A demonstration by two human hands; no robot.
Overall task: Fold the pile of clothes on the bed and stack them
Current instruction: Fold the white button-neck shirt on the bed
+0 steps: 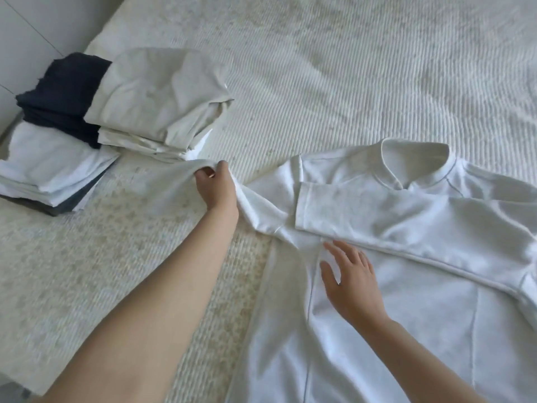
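The white shirt (406,257) lies flat on the bed (348,68) with its collar toward the far edge, its unfolded sleeve (174,181) stretched left, pinched by the left hand (215,187), while the right hand (351,283) presses flat-fingered on the chest.

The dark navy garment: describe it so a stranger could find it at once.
On the bed, look to the far left edge, where folded clothes are stacked. The dark navy garment lies half under a beige folded piece; it is the only dark navy item there.
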